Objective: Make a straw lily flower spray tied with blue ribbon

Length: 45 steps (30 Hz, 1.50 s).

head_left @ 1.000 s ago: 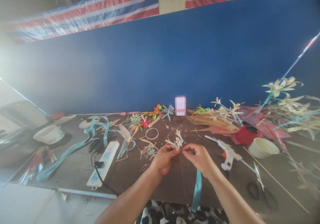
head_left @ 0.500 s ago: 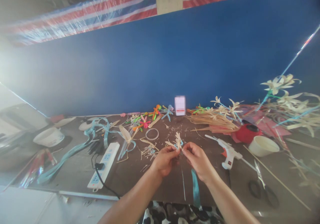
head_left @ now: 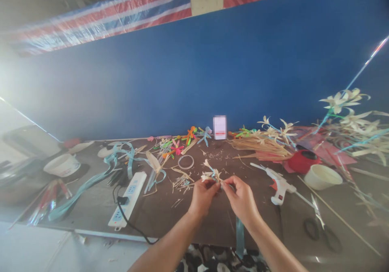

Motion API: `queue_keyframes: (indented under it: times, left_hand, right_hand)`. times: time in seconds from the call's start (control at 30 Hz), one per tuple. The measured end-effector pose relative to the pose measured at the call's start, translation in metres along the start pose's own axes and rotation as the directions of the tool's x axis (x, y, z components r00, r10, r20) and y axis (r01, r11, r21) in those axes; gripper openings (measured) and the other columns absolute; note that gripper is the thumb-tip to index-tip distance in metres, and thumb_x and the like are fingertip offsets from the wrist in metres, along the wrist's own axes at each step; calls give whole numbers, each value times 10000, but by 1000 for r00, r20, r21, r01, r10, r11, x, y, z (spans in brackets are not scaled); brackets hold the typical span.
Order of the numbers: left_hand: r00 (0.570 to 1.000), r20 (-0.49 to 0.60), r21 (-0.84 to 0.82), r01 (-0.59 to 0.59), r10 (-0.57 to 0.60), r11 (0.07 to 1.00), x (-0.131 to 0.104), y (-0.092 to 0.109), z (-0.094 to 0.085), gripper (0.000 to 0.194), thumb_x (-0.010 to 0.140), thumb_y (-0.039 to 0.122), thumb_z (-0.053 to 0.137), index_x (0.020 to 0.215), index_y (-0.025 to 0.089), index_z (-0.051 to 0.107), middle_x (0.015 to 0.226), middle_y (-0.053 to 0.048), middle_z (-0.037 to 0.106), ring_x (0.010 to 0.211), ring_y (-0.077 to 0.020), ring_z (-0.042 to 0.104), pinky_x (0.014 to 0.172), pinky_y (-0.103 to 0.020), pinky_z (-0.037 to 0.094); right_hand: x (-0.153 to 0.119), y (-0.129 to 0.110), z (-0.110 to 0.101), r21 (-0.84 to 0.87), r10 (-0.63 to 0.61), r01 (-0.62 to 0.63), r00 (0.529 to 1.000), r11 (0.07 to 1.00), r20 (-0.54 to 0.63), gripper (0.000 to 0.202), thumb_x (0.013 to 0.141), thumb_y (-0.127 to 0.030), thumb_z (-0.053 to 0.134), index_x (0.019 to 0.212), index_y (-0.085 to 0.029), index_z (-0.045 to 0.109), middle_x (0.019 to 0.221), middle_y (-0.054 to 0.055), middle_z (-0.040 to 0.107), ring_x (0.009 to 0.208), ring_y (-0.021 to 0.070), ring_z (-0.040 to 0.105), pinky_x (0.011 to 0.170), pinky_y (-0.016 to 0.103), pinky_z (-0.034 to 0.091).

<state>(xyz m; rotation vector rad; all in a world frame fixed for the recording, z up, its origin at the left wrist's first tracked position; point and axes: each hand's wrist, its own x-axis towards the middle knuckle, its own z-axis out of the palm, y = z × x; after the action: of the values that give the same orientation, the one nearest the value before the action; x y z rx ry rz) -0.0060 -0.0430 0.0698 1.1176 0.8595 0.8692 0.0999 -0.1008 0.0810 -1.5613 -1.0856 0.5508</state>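
left hand (head_left: 203,195) pinching flower sprig (head_left: 216,174) | right hand (head_left: 242,196) pinched at its 4 o'clock, hold unclear | prob featherlight, petals (head_left: 206,163) fragile, grab stem (head_left: 209,167) imo

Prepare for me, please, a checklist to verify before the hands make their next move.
1. Left hand holding the pale flower spray: ok.
2. Right hand at the spray's base: ok; its grip: cannot tell.
3. Glue gun lying on the table: ok; heat: cannot tell.
4. Scissors away from both hands: ok.
5. Table free of scraps near left hand: not ok.
6. Plug in the power strip: ok.
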Motion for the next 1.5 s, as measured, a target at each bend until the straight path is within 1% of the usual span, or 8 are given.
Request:
queue_keyframes:
  times: [0.4, 0.6, 0.73, 0.93, 1.13, 1.23, 1.4, 1.5]
  left_hand:
    - [998, -21, 54, -65, 67, 996, 2, -12, -5, 202, 622, 309, 628, 617, 110, 592, 544, -10, 548, 496, -100, 483, 513, -225, 395]
    - [987, -136, 89, -78, 90, 993, 8, -13, -5, 190, 609, 294, 625, 575, 116, 570, 486, 12, 526, 447, -84, 457, 475, -209, 350]
    - [977, -198, 60, -74, 84, 995, 9, -12, -1, 187, 590, 283, 634, 552, 116, 559, 462, 23, 503, 439, -77, 442, 455, -199, 321]
    - [987, -156, -201, 5, -37, 980, 9, -11, 3, 166, 536, 232, 678, 567, 120, 560, 516, 28, 515, 481, -73, 463, 486, -193, 352]
    - [988, -138, -129, 47, -65, 991, 10, -9, 2, 177, 582, 280, 657, 613, 113, 610, 590, -29, 601, 554, -119, 539, 559, -226, 390]
    - [986, -160, -130, 36, -57, 991, 14, -11, 1, 171, 589, 279, 662, 606, 118, 608, 578, -26, 604, 579, -124, 557, 604, -232, 397]
    - [986, -149, -336, 25, -80, 941, 17, -4, -2, 142, 599, 238, 673, 638, 133, 586, 597, 4, 585, 616, -114, 578, 613, -212, 393]
    - [991, -52, -526, 75, -120, 847, 12, 15, -5, 148, 579, 188, 691, 641, 149, 562, 690, 15, 596, 709, -138, 599, 661, -228, 406]
  right_hand:
    - [-6, 1, -1, -118, -63, 70, 996, 991, 62, 180, 765, -286, 456, 658, -179, 552, 614, 7, 598, 561, 136, 528, 560, 218, 378]
    - [-3, 7, 2, -141, -24, 37, 995, 989, 95, 164, 745, -278, 477, 684, -181, 594, 658, 11, 633, 587, 144, 564, 560, 213, 408]
    - [-7, 4, 7, -180, -88, 107, 990, 978, 111, 142, 750, -195, 447, 758, -189, 589, 742, 30, 637, 667, 156, 588, 628, 235, 433]
    - [-24, -11, 15, -437, -240, 315, 946, 843, 219, 342, 731, -33, 345, 970, -176, 544, 922, 75, 594, 826, 176, 572, 718, 278, 434]
    - [-36, -19, 28, -709, -68, 310, 935, 633, 347, 512, 693, 28, 296, 1154, -127, 457, 1171, 149, 489, 706, 169, 615, 609, 257, 460]
    - [-46, -15, 33, -737, -12, 351, 906, 577, 422, 578, 662, 36, 309, 1214, -105, 407, 1273, 181, 380, 703, 191, 623, 605, 282, 462]
    - [-56, -6, 18, -545, -21, 399, 820, 737, 571, 562, 651, -51, 419, 1211, -100, 418, 1244, 162, 428, 994, 249, 525, 783, 300, 421]
    - [-50, 10, 3, -381, -48, 293, 842, 877, 538, 338, 724, -128, 419, 1020, -175, 574, 1047, 90, 593, 923, 206, 561, 794, 287, 406]
